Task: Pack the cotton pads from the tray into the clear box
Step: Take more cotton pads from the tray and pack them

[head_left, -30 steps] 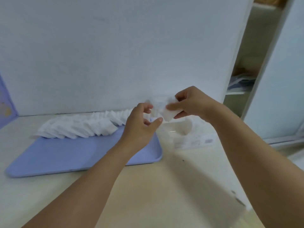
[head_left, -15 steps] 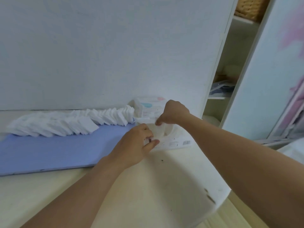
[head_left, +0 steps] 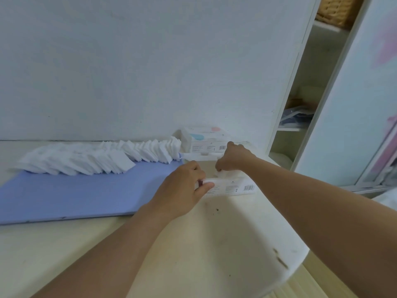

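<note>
A long row of white cotton pads [head_left: 90, 157] lies along the far side of the blue tray [head_left: 75, 194]. The clear box [head_left: 234, 187] stands right of the tray, with its lid [head_left: 206, 139] raised behind it against the wall. My left hand [head_left: 182, 186] grips the box's near left rim between thumb and fingers. My right hand [head_left: 233, 157] reaches down into the box, fingers curled on a few white cotton pads [head_left: 223, 173] that sit at the box's opening.
The cream table [head_left: 204, 244] has a rounded edge at the right. A white wall stands directly behind the tray and box. A white shelf unit [head_left: 300, 117] with a wicker basket [head_left: 337, 11] on top is at the right.
My right hand has carried the pads from mid-air down into the box. My left hand has moved to the box's rim and taken hold of it.
</note>
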Motion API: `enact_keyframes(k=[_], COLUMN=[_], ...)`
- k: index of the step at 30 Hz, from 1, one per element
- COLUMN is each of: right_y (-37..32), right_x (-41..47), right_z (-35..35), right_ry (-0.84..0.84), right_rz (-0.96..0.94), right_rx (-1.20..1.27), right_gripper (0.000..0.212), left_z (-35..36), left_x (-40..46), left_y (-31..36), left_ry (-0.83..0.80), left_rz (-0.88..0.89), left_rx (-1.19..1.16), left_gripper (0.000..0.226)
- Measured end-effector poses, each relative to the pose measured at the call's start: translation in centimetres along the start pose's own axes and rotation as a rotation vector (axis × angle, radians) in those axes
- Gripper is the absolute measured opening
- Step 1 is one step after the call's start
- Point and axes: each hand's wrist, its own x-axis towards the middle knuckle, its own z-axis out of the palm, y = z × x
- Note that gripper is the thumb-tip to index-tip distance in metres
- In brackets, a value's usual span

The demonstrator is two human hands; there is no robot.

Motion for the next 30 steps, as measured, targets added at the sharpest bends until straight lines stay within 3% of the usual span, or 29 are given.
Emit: enact_keyframes(k=[3, 7, 9, 11, 13, 15, 19, 24, 27, 30], right_y=[0.2, -0.4, -1.5, -4.0, -8.1, -11.3, -17.6, -21.9, -23.3, -23.8], right_x=[0.0, -0.9, -2.5, -4.8, -7.5, -9.3, -10.1, -8.7, -7.8, -6.8], right_z=[0.5, -0.6, -1.8, -2.5, -2.0, -0.5, 4.0, 7.3, 8.2, 8.8], right_ry=[0.052, 0.087, 0.287, 0.478, 0.42, 0.232, 0.025, 0.084, 0.159, 0.164], right_rz=[-0.02, 0.002, -0.071, -0.309, -0.533, -0.618, -0.653, -0.606, -0.612, -0.646], right_rx=[-0.027, 0.024, 0.086, 0.242, 0.448, 0.456, 0.344, 0.248, 0.239, 0.134], right_gripper=[0.067, 0.08, 0.077, 0.057, 0.029, 0.016, 0.047, 0.086, 0.091, 0.079], left_z=[0.2, -0.6, -2.2, -4.6, -7.8, -9.8, -13.3, -14.9, -15.2, -15.0], left_x=[0.1, 0.6, 1.1, 1.2, 0.6, -0.3, -5.5, -8.0, -8.2, -8.3], left_y=[-0.1, -0.1, -0.5, -1.5, -3.7, -5.9, -10.4, -13.6, -14.4, -14.6], left_ry=[0.032, 0.247, 0.392, 0.459, 0.443, 0.405, 0.398, 0.508, 0.421, 0.242], left_rz=[0.009, -0.022, -0.035, -0.087, -0.221, -0.374, -0.596, -0.734, -0.694, -0.678], left_rx=[-0.019, -0.153, -0.199, -0.191, -0.127, -0.089, 0.009, -0.152, -0.073, 0.021], left_gripper=[0.026, 0.03, 0.021, 0.009, 0.003, 0.014, 0.033, 0.04, 0.046, 0.056])
